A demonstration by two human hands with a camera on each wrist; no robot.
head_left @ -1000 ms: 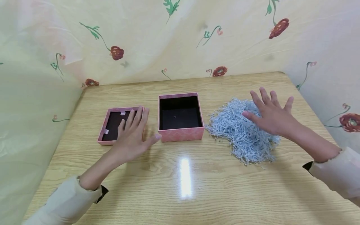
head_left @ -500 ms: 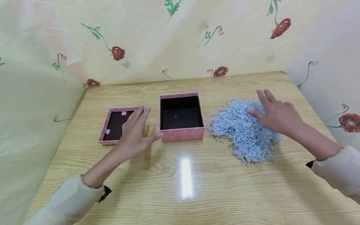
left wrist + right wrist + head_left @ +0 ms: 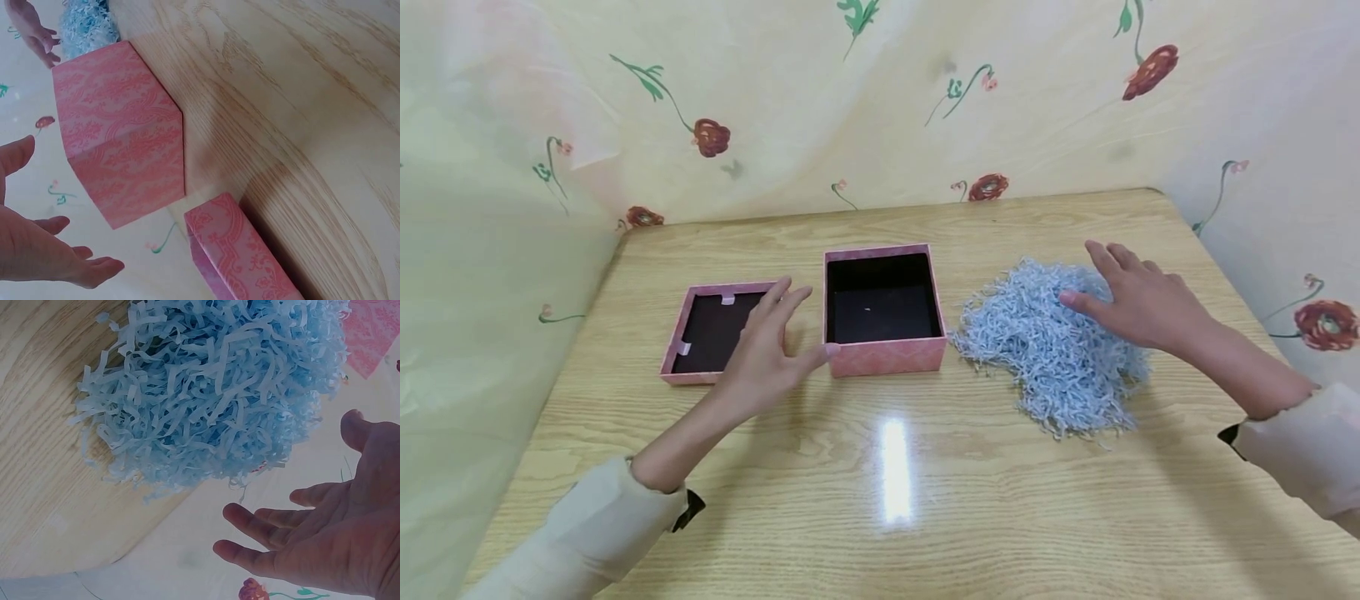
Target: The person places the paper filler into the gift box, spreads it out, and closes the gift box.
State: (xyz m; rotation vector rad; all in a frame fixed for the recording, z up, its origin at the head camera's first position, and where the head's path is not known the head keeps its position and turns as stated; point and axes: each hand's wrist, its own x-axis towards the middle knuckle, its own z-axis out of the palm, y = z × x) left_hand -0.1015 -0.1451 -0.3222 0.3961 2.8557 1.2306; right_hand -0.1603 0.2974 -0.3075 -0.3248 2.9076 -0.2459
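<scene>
My left hand hovers between a shallow pink box lid and a deeper pink box, its fingers spread and holding nothing. The lid lies with its dark inside up, two pale tabs showing; the hand hides its right part. The box stands upright with its black inside facing up and a tiny white speck within. My right hand is held above the right side of a heap of pale blue shredded paper, fingers loosely bent. In the right wrist view a gap shows between the hand and the shreds.
Everything rests on a light wood-grain table with a bright light reflection in front of the box. A pale floral cloth hangs behind the table and along both sides.
The left hand has turned a little and moved slightly right, uncovering more of the lid. The right hand's spread fingers have drawn closer together. Box, lid and shredded paper have stayed in place.
</scene>
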